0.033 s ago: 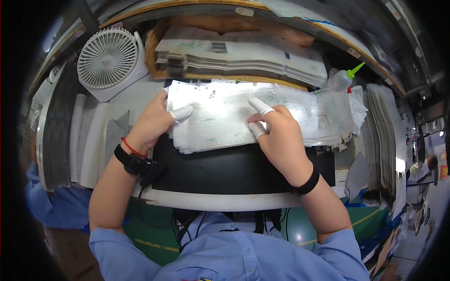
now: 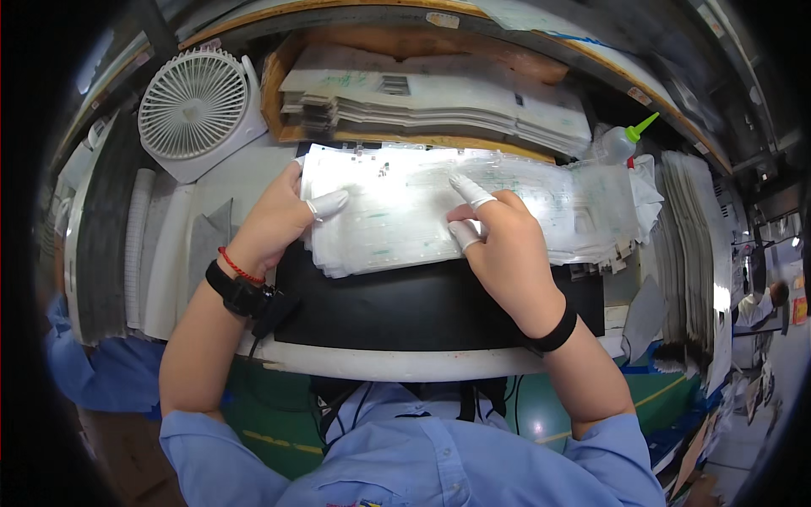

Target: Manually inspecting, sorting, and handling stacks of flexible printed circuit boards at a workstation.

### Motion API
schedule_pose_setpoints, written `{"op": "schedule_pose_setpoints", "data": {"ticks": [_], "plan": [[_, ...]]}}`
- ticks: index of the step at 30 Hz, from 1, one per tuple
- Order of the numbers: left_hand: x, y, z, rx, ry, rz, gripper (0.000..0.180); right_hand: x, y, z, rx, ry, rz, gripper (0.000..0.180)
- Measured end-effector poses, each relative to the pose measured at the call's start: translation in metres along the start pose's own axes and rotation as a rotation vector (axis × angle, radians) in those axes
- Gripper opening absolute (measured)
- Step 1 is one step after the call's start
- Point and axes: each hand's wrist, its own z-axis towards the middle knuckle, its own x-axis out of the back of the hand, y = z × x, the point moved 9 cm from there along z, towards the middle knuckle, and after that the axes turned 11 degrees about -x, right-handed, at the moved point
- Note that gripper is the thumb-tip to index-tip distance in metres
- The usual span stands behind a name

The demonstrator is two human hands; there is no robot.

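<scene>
A stack of whitish translucent plastic sheets [image 2: 397, 211] with small green marks lies across a black mat [image 2: 380, 308], its glossy top catching the light. My left hand [image 2: 283, 211] grips the left end of the stack, its white-cotted thumb on top and the other fingers hidden behind the edge. Over the middle of the top sheet is my right hand [image 2: 503, 232], thumb and forefinger in white finger cots and spread apart. Its fingertips are at the sheet's surface, and nothing shows between them.
A white fan [image 2: 196, 106] stands at the back left. Behind the stack, a wooden tray [image 2: 272, 93] holds more sheets. A squeeze bottle [image 2: 617, 144] with a green nozzle is at the back right, near upright stacked grey sheets [image 2: 684, 245]. A white table edge [image 2: 397, 363] runs in front.
</scene>
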Motion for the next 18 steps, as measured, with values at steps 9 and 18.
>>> {"op": "schedule_pose_setpoints", "data": {"ticks": [9, 18], "plan": [[-0.001, 0.002, 0.001, -0.024, -0.008, 0.018, 0.062, -0.013, -0.015, 0.011, 0.180, -0.030, -0.217, 0.034], [0.000, -0.006, 0.000, 0.064, -0.081, -0.188, 0.063, 0.006, -0.025, -0.085, 0.031, -0.570, 0.653, 0.043]]}}
